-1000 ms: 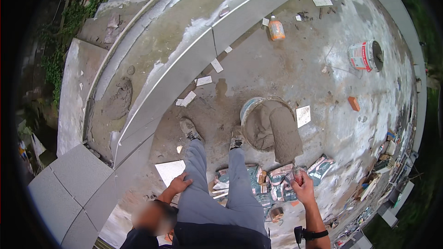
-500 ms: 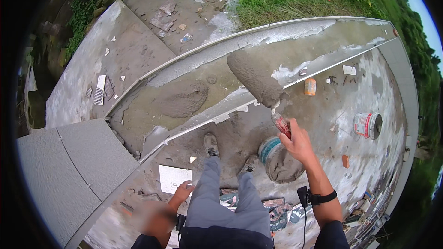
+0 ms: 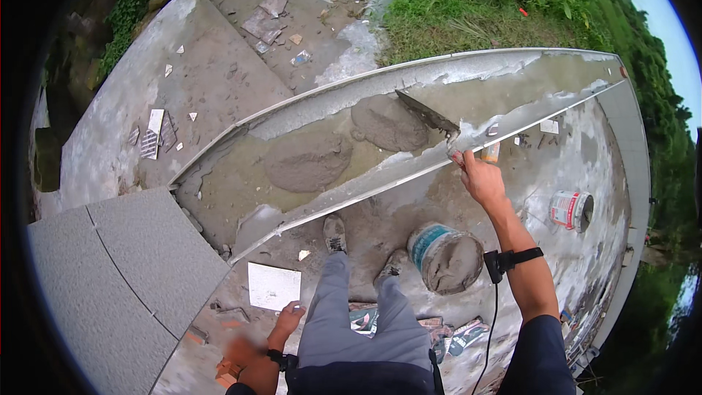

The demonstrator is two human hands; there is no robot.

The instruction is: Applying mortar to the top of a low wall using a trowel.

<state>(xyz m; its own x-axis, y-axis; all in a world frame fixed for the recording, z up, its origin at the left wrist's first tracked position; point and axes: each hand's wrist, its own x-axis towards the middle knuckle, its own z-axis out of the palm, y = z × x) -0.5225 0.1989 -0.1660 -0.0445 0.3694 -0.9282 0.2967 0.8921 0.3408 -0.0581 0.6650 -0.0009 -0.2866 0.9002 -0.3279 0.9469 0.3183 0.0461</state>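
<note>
My right hand (image 3: 482,179) is closed around the handle of a trowel (image 3: 431,117). The trowel reaches over the top of a low wall (image 3: 351,194), its blade turned on edge at the right side of a fresh mound of wet mortar (image 3: 387,126). Left of this lies a second mortar mound (image 3: 308,164). My left hand (image 3: 289,314) hangs loosely beside my leg with nothing in it, near a white square tile (image 3: 274,287) on the ground. By my right foot stands a bucket (image 3: 430,243) filled with mortar.
An orange container (image 3: 491,153) and a second bucket (image 3: 564,209) stand beyond the wall's near edge. Grey slabs (image 3: 146,249) cover the wall's left end. Crumpled sacks (image 3: 457,336) lie behind my feet. Past the wall are concrete ground with tile scraps (image 3: 152,135) and grass (image 3: 475,7).
The mortar that lay on the trowel blade has dropped onto the wall top as a second mound. My right hand has moved up and right, and the trowel has turned on edge.
</note>
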